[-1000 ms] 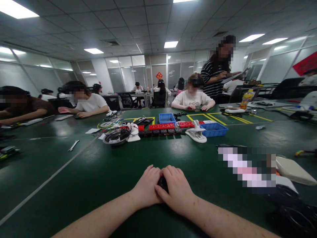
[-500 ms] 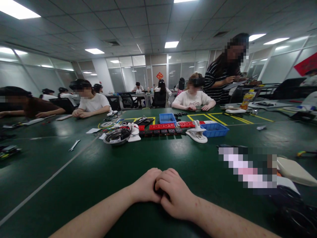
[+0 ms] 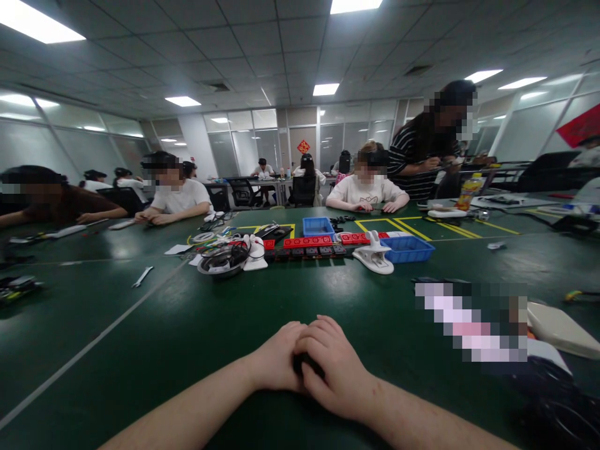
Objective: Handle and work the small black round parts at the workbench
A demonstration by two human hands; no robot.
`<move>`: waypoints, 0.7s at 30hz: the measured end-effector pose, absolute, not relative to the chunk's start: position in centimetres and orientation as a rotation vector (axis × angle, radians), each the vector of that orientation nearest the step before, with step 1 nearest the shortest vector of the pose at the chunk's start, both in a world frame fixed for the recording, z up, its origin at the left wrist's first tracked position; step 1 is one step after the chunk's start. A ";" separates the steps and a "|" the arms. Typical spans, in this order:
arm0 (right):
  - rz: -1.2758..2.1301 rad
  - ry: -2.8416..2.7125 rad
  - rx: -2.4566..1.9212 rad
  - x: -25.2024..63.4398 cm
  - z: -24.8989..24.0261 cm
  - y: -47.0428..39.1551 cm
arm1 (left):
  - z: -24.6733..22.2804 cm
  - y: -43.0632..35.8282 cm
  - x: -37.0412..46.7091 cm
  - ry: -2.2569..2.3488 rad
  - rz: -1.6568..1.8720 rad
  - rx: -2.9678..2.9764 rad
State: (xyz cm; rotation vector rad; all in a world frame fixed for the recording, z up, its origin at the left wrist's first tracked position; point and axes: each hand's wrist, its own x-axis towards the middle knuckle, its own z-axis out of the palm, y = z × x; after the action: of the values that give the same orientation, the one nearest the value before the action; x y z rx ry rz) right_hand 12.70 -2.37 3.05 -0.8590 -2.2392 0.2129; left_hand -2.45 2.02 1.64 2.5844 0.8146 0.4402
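Note:
My left hand (image 3: pixel 280 356) and my right hand (image 3: pixel 332 362) meet above the green table (image 3: pixel 197 350), close to its near side. The right hand's curled fingers lie over the fingertips of the left, with its thumb bent underneath. Between the palms there is a dark patch; whether it is a small black object or shadow, I cannot make out. Most of the left hand's fingers are hidden behind the right. Both hands look closed.
Ahead stand a metal bowl (image 3: pixel 222 265) of cables, red socket strips (image 3: pixel 308 242), a white clip stand (image 3: pixel 375 256) and a blue bin (image 3: pixel 409 249). A wrench (image 3: pixel 142 277) lies left; a beige case (image 3: pixel 562 328) is on the right. Several people sit around; one in stripes (image 3: pixel 417 147) stands.
The gap between my right thumb and fingers has widened slightly. The standing person in stripes has bent lower. The whole view has shifted a little.

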 end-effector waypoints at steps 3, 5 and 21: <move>0.245 -2.231 -0.930 12.7 2.6 -1.9 | 1.6 1.8 -2.5 0.828 0.478 2.599; 0.256 -2.206 -0.961 12.7 2.4 -1.8 | 1.9 1.6 -2.4 0.891 0.477 2.582; 0.244 -2.201 -1.296 12.4 2.6 -1.4 | 1.3 1.9 -2.2 1.066 0.464 2.604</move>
State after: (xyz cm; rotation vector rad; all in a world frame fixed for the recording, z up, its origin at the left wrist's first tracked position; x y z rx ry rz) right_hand 12.41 -1.38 2.64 -1.2961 -2.2014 0.2441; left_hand -2.25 1.92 1.33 2.6041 1.0660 0.4640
